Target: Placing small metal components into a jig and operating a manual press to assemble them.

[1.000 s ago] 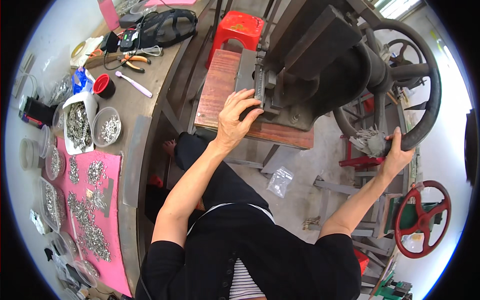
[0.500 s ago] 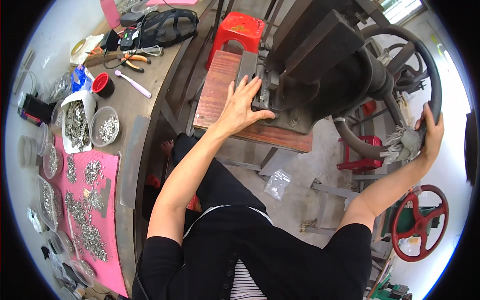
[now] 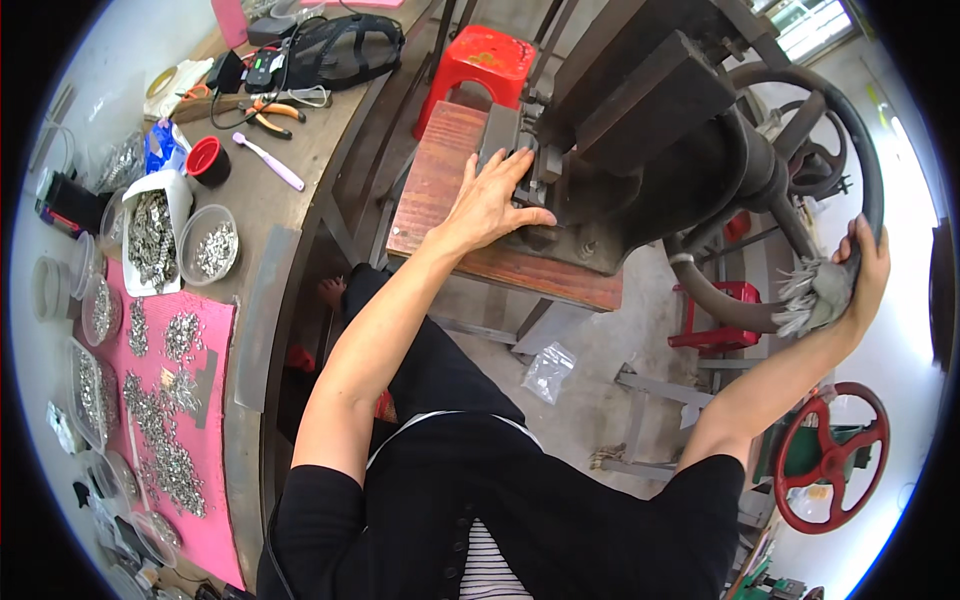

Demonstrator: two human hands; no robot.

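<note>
My left hand (image 3: pixel 492 205) lies with fingers spread on the metal die block (image 3: pixel 503 138) at the foot of a dark screw press (image 3: pixel 640 120). Its fingertips touch the block, and its thumb points right along the press base. Whether a small part sits under the fingers is hidden. On the right, my right hand (image 3: pixel 866 275) is closed around the rim of the press's big handwheel (image 3: pixel 868 135). A frayed grey rag (image 3: pixel 812 297) is wrapped on the rim beside that hand. The press stands on a reddish wooden board (image 3: pixel 430 180).
On the left bench, small metal pieces (image 3: pixel 172 470) lie on a pink mat (image 3: pixel 215 400) near a white tub (image 3: pixel 180 200) and clear bowls. Pliers (image 3: pixel 272 115) and a toothbrush (image 3: pixel 268 162) lie farther back. Red stool (image 3: pixel 485 62) behind; red handwheel (image 3: pixel 832 455) at lower right.
The whole view has shifted slightly. Against the press, my left hand stays at the die block with its fingers a little shifted; my right hand keeps its hold on the handwheel.
</note>
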